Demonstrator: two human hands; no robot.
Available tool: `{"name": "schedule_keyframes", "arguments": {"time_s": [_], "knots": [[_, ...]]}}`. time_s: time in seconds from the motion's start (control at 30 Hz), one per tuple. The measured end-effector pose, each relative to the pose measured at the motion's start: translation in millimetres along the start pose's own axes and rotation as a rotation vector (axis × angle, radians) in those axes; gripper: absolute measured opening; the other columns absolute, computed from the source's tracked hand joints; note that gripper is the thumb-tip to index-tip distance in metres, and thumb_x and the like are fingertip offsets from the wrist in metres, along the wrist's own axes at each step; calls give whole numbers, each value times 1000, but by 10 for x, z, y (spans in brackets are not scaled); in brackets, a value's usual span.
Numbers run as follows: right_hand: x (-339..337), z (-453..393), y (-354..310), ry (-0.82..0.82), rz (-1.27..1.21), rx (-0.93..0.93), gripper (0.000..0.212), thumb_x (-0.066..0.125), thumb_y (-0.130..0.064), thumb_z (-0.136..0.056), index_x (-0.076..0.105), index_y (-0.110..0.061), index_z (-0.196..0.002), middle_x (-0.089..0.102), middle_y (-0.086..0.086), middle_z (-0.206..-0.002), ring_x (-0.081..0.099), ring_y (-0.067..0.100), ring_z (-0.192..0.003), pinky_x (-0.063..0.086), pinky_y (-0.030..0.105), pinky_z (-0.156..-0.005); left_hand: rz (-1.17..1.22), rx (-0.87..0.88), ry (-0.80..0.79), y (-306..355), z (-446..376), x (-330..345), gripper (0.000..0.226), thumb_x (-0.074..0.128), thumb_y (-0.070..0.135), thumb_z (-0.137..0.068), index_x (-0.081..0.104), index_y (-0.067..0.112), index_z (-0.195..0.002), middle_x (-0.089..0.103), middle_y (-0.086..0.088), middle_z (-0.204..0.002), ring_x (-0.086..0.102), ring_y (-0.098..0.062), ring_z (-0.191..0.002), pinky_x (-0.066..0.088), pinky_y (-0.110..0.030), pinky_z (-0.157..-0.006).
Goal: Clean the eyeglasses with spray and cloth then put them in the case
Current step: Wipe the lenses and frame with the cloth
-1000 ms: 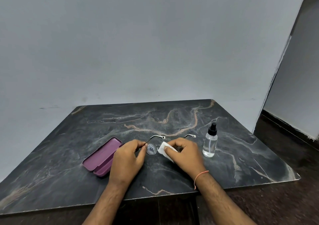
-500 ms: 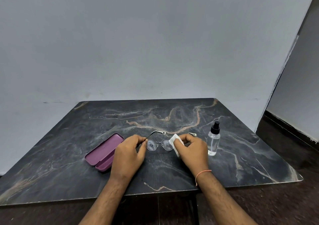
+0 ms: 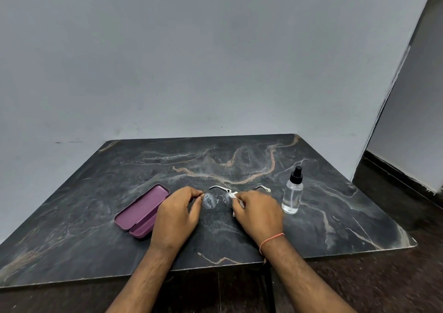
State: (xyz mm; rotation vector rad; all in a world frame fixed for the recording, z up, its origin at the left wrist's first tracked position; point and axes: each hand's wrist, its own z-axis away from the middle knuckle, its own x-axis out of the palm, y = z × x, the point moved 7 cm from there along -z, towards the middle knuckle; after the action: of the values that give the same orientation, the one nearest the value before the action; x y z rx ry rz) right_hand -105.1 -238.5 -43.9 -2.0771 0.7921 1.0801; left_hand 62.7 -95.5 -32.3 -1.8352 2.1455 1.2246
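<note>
- Spray looks done: droplets on one lens of the eyeglasses point(image 3: 217, 198), spray bottle point(image 3: 292, 192) standing on the table point(image 3: 335, 216).
- Wiping underway: left hand point(image 3: 177, 213) pinches frame end; right hand point(image 3: 257, 210) pinches cloth point(image 3: 233, 195) on other lens.
- Left: finish wiping, fold, put in open case point(image 3: 141, 210).

Table top point(image 3: 239, 236): dark grey-black marble w/ pale grey and tan-orange veins, biggest vein beyond the hands. Glasses case point(image 3: 141, 210), just left of left hand point(image 3: 176, 219): plum purple in & out. Cloth point(image 3: 233, 195) in right hand point(image 3: 257, 213): white. Eyeglasses point(image 3: 215, 198) betw. hands: thin dark frame, white temple tips, lens speckled w/ droplets. Spray bottle point(image 3: 292, 194), right of right hand: clear, black cap. Wrist thread point(image 3: 271, 239): orange-pink. Wall point(image 3: 191, 60): plain grey.
</note>
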Motion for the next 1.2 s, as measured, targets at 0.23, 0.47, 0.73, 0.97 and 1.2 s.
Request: {"name": "schedule_keyframes", "arguments": {"time_s": [0.23, 0.47, 0.73, 0.97, 1.2], "knots": [[66, -31, -73, -135, -138, -79, 38, 49, -48, -95, 76, -28, -112, 72, -3, -92, 69, 20, -92, 55, 39, -77, -4, 26, -26, -14, -6, 42, 9, 82, 15, -93, 74, 20, -92, 74, 14, -87, 67, -2, -77, 51, -18, -70], [21, -33, 6, -76, -115, 49, 39, 51, -40, -100, 45, -19, -68, 52, -5, -77, 65, 26, -86, 34, 37, -64, -3, 45, -28, 13, -3, 51, 9, 83, 13, -93, 75, 18, -94, 75, 12, -88, 69, -3, -78, 54, -23, -71], [16, -25, -72, -92, -259, -61, 25, 56, -47, -99, 77, -35, -105, 58, -9, -78, 65, 16, -86, 43, 34, -68, -11, 57, -35, 16, 6, 41, 9, 82, 12, -93, 74, 17, -95, 75, 11, -90, 70, -6, -80, 59, -32, -70], [34, -43, -11, -70, -243, -4, 28, 54, -43, -99, 69, -23, -86, 50, -9, -70, 61, 20, -79, 36, 35, -63, -8, 64, -43, 24, -2, 60, 8, 81, 13, -94, 75, 18, -96, 75, 12, -92, 71, -5, -83, 58, -28, -74], [-30, -8, -21, -80, -216, 29, 31, 54, -43, -90, 63, -19, -72, 56, -4, -68, 56, 20, -74, 36, 36, -60, -12, 58, -33, 37, -4, 42, 10, 82, 11, -93, 75, 16, -97, 76, 10, -92, 71, -5, -83, 57, -25, -75]]}}
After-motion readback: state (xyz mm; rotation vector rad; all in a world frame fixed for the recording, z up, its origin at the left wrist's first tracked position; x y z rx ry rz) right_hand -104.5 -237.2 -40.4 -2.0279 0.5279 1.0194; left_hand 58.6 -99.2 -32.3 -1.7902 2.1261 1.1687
